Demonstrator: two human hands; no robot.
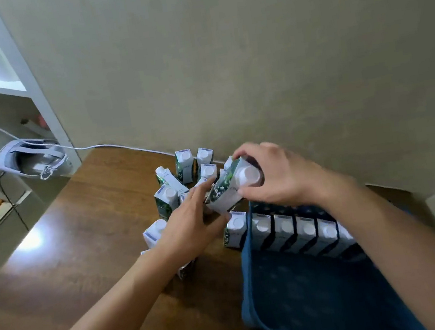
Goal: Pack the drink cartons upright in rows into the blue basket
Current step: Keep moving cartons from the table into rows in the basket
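Fingers and thumb of the right hand are curled round the capped top of a tilted drink carton, which is held at frame centre above the loose cartons on the wooden table; the left hand is laid against the carton's lower end, though whether its fingers are curled round it or only pressed to it cannot be made out. The blue basket, at lower right, is seen to hold one row of upright cartons along its far wall. The carton would best be righted before it is lowered, cap uppermost, and set flush against that row. The basket's right side is covered by the right forearm; its near edge is cut off; the cartons beneath the left hand are partly hidden.
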